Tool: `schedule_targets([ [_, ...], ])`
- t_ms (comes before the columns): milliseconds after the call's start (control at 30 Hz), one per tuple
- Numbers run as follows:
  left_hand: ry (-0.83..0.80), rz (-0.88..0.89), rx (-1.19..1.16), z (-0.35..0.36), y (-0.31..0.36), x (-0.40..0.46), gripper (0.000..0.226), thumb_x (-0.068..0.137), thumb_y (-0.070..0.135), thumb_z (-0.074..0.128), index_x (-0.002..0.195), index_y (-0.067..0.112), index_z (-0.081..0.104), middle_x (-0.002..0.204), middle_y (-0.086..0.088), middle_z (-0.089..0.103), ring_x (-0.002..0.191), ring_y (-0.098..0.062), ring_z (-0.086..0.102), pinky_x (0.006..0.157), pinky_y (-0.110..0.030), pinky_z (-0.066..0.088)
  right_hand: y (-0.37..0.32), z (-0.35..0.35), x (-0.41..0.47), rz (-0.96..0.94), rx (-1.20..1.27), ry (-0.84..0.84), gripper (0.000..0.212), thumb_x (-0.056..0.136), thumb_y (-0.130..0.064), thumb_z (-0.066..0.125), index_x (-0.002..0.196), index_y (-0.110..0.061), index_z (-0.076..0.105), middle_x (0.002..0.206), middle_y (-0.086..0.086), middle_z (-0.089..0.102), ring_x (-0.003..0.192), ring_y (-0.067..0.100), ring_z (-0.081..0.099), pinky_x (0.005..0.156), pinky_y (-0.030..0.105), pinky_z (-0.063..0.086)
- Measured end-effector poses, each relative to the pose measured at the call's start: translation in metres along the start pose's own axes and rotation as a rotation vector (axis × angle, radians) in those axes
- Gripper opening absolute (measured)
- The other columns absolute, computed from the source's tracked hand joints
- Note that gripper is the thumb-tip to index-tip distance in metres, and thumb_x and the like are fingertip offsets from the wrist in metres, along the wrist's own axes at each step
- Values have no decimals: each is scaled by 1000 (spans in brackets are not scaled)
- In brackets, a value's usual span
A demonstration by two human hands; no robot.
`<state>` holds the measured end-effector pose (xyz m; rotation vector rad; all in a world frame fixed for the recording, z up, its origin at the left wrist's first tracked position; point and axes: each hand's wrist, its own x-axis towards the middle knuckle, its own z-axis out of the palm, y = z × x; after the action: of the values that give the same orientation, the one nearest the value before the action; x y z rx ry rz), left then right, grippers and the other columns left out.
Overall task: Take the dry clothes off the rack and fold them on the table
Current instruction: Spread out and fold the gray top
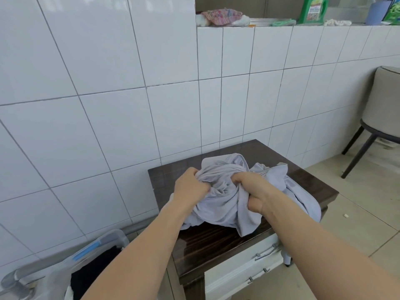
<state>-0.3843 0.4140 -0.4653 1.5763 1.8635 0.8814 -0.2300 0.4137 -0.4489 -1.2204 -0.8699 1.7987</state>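
Note:
A crumpled pale lilac-grey garment (225, 204) lies bunched on the small dark wooden table (216, 245) against the tiled wall. My left hand (190, 187) grips a fistful of the cloth at its left side. My right hand (253, 191) is closed on another bunch of the same cloth just to the right. Part of the garment hangs over the table's right edge. No drying rack is in view.
A clear plastic bin (95, 260) with dark clothes (93, 271) sits at the lower left beside a metal pipe. White drawers (244, 269) are under the table. A grey chair (381, 113) stands at the right. A ledge above holds a green detergent bottle (311, 9) and cloths.

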Motion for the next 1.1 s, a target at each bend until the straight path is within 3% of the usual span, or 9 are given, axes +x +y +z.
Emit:
schedule_targets([
  [100,91,-122,-82,-4,-12,12,19,92,5,41,79,12,53,74,1,51,75,-19,48,53,-21,31,-2,-2,-7,-49,-307,-159,25,71,-2,68,96,0,71,91,17,71,84,28,66,91,41,52],
  [200,-117,-407,-775,-12,-5,7,27,93,-7,46,73,7,57,70,-12,56,60,-21,50,56,-26,42,10,-12,4,-191,-856,84,21,72,-15,79,70,-8,60,71,4,60,69,18,54,67,31,45],
  [333,-472,-480,-1013,-13,1,-6,23,77,-5,55,97,-3,66,104,-23,67,86,-30,62,87,-40,50,18,-17,16,-60,-419,204,6,87,-13,67,88,-7,64,86,9,63,76,19,55,68,28,44],
  [500,-240,-111,-171,-4,-7,-9,32,73,29,81,93,11,63,93,-3,68,84,-16,62,76,-29,49,8,-16,23,125,-14,158,10,93,-5,58,92,-1,67,71,13,70,69,25,65,64,34,58],
  [600,-151,-235,-283,-1,-17,2,31,82,36,73,94,8,68,90,-9,67,79,-18,59,67,-25,43,1,-10,12,135,-98,-7,22,74,-4,73,95,1,72,88,18,72,80,32,68,82,42,56],
  [800,-250,-491,-967,0,-4,0,12,85,-6,62,79,3,68,73,-15,66,66,-24,59,70,-33,49,17,-14,18,-295,-1360,392,20,90,-20,57,105,-6,60,109,11,65,97,28,59,69,26,36],
  [933,-556,-444,-1007,-7,6,-12,16,84,1,61,99,0,67,96,-17,69,89,-29,64,89,-39,51,20,-31,26,-40,-512,273,27,87,-8,65,113,0,66,110,20,67,101,32,62,89,41,52],
  [1033,-343,-128,-167,-3,-3,-10,25,78,27,77,90,13,60,92,-2,65,85,-16,60,72,-26,46,16,-35,22,124,30,89,29,89,2,59,117,4,63,112,24,66,103,36,64,98,50,48],
  [1100,-208,-91,19,2,-6,-8,26,83,34,70,73,15,55,79,1,59,74,-12,53,63,-24,37,10,-31,14,153,101,-5,20,84,1,62,102,5,67,98,23,70,89,34,69,85,45,56],
])
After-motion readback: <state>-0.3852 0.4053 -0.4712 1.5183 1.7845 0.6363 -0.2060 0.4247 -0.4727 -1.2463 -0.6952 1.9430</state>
